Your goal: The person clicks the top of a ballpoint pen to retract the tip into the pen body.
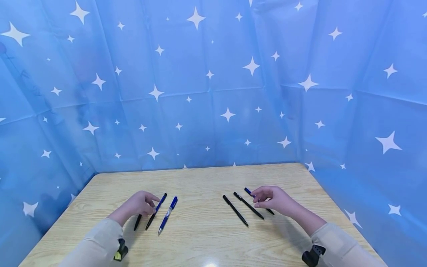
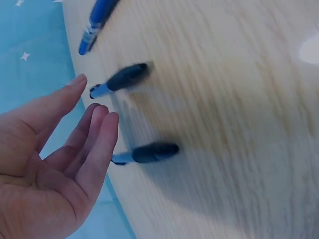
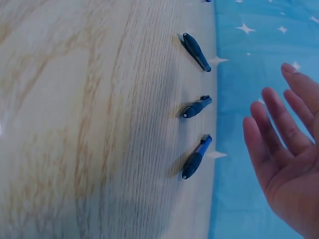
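My left hand (image 1: pixel 138 203) hovers over the left group of pens, its fingers loosely bent and holding nothing. Below it lie a mostly hidden pen (image 1: pixel 137 223) with a black grip and a blue-and-black pen (image 1: pixel 151 219). A blue pen (image 1: pixel 167 217) with a pale label lies just to their right. In the left wrist view, thumb and fingertips (image 2: pixel 79 79) stand apart. My right hand (image 1: pixel 274 199), also holding nothing, is above a blue-and-black pen (image 1: pixel 247 190), partly covering it. Two black pens, one nearer (image 1: pixel 249 205) and one farther left (image 1: pixel 235 210), lie beside it.
The pens lie on a light wood-grain table (image 1: pixel 200 244). A blue curtain (image 1: pixel 200 122) with white stars hangs behind the table and along its sides. Small black devices are strapped at the left wrist (image 1: pixel 121 249) and right wrist (image 1: pixel 313 256).
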`<move>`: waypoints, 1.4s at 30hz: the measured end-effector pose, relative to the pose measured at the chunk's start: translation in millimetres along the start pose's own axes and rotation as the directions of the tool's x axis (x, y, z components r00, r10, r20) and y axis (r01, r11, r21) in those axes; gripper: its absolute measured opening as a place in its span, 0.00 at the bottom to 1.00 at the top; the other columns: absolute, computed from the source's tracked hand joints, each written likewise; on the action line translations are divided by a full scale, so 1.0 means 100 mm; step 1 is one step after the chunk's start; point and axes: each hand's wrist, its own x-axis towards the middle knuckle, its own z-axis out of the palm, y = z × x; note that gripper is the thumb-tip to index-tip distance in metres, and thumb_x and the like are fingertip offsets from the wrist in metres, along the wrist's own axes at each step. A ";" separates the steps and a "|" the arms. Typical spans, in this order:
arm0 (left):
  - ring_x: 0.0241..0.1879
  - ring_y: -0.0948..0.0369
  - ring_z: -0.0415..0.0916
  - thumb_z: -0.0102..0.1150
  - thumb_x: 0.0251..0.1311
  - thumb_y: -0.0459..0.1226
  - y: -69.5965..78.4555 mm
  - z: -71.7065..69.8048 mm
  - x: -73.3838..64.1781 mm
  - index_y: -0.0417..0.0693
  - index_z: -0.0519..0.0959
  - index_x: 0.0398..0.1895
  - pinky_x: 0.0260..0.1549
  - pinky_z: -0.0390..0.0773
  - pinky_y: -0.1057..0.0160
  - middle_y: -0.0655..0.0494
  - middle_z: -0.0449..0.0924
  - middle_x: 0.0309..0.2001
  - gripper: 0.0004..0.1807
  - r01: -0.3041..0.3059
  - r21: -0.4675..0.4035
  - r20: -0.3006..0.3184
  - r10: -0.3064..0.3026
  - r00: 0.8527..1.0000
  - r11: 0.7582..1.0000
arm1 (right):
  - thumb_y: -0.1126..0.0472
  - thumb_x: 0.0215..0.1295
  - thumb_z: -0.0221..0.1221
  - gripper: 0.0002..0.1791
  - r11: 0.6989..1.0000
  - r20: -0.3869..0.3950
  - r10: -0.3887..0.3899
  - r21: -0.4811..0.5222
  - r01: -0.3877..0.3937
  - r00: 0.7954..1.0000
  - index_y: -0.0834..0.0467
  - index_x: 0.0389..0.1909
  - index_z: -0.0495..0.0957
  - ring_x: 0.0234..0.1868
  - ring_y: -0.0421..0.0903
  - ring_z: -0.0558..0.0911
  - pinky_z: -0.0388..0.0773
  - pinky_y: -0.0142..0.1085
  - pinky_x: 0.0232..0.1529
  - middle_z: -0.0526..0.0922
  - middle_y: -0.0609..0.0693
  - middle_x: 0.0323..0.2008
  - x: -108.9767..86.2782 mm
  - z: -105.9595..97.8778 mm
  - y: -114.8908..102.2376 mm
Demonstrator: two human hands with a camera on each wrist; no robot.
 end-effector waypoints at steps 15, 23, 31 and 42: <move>0.16 0.60 0.64 0.74 0.47 0.28 0.29 0.28 -0.09 0.39 0.75 0.55 0.17 0.68 0.63 0.48 0.74 0.29 0.29 -0.013 -0.014 0.058 0.014 0.998 1.000 | 0.62 0.62 0.66 0.22 1.000 0.009 0.011 0.001 -0.011 1.000 0.68 0.54 0.77 0.38 0.47 0.82 0.80 0.37 0.35 0.83 0.53 0.38 0.01 0.00 0.08; 0.21 0.58 0.70 0.78 0.41 0.28 0.30 0.39 -0.09 0.48 0.74 0.52 0.20 0.75 0.61 0.50 0.74 0.32 0.32 -0.040 0.117 0.104 0.028 0.994 0.992 | 0.62 0.62 0.67 0.22 1.000 0.005 0.023 0.009 -0.023 1.000 0.68 0.53 0.77 0.38 0.47 0.81 0.79 0.36 0.35 0.83 0.54 0.38 0.01 0.02 0.09; 0.26 0.56 0.74 0.76 0.40 0.23 0.31 0.42 -0.08 0.48 0.75 0.52 0.23 0.80 0.57 0.49 0.72 0.35 0.33 -0.059 0.123 0.127 0.043 0.991 0.991 | 0.62 0.62 0.66 0.21 1.000 0.005 0.013 0.018 -0.013 1.000 0.68 0.53 0.77 0.39 0.46 0.81 0.79 0.36 0.35 0.84 0.54 0.38 0.01 0.03 0.07; 0.26 0.55 0.74 0.72 0.43 0.19 0.40 0.44 -0.12 0.46 0.77 0.47 0.22 0.78 0.58 0.47 0.73 0.36 0.27 0.010 0.062 0.128 -0.018 0.992 0.998 | 0.63 0.63 0.65 0.20 1.000 0.001 0.001 0.031 -0.001 1.000 0.65 0.54 0.78 0.39 0.46 0.82 0.79 0.36 0.36 0.84 0.55 0.39 0.05 0.08 0.03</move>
